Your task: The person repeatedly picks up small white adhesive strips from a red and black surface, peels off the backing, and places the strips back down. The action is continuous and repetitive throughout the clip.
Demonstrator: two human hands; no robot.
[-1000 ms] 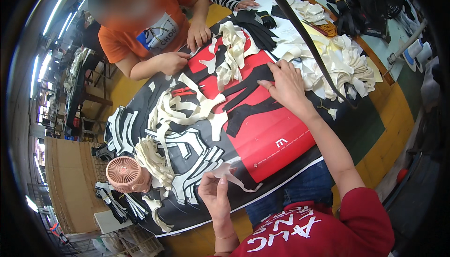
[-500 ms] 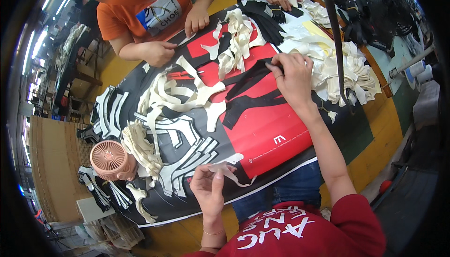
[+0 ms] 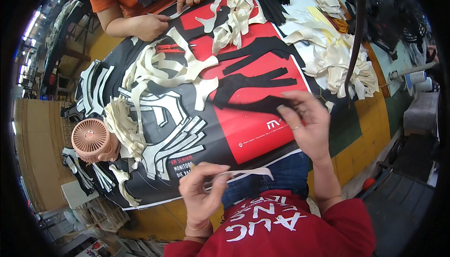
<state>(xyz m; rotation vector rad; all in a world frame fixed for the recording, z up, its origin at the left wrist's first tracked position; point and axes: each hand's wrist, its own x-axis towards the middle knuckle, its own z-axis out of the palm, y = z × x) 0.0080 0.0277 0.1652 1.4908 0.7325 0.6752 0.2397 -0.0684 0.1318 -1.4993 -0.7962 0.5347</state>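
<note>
Near the table's front edge, my left hand (image 3: 202, 195) pinches a thin white fabric strip (image 3: 255, 171), whose free end points right. Between the thumb and fingers of my right hand (image 3: 307, 125) is one end of a black fabric piece (image 3: 255, 105). That piece stretches left over the red part of the table cover (image 3: 248, 142), its far end blurred by motion. Other black fabric pieces (image 3: 253, 81) lie flat just beyond it. Left of them are cream fabric pieces (image 3: 199, 62) with long strips, and black pieces edged in white (image 3: 176, 147).
A pink fan (image 3: 93, 139) stands at the left edge beside a cream bundle (image 3: 123, 126). Red-handled snips (image 3: 173, 48) lie mid-table. Cream pieces (image 3: 347, 67) are heaped at right, behind a dark upright pole (image 3: 357, 37). Across the table, a co-worker's hands (image 3: 152, 27) handle a white strip.
My right hand has drawn back toward me, bringing a black piece off the others. My left hand has lowered slightly with the white strip. The view has shifted too.
</note>
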